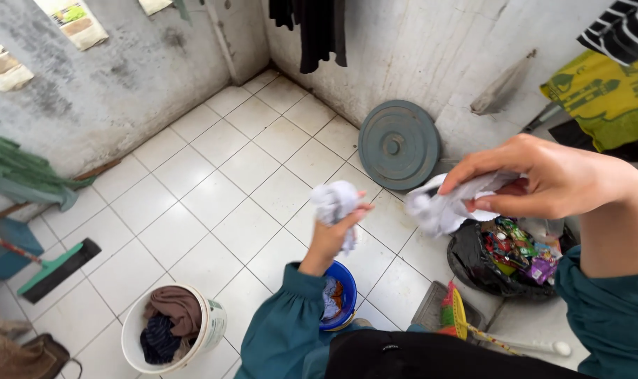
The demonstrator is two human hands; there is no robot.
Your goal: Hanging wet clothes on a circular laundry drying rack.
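My left hand (pixel 333 235) is raised over the tiled floor and grips one bunched end of a white cloth (pixel 336 200). My right hand (pixel 543 175), closer to the camera, pinches another bunch of white cloth (pixel 438 207). The two bunches are held apart above a blue bucket (pixel 345 303); whether they are one garment I cannot tell. Both sleeves are teal.
A white bucket (pixel 213 324) with brown and dark clothes stands at lower left. A round grey lid (pixel 398 144) leans on the wall. A black bag of colourful wrappers (pixel 473 263) lies right. A green-headed broom (pixel 56 270) lies left. Clothes hang on the walls.
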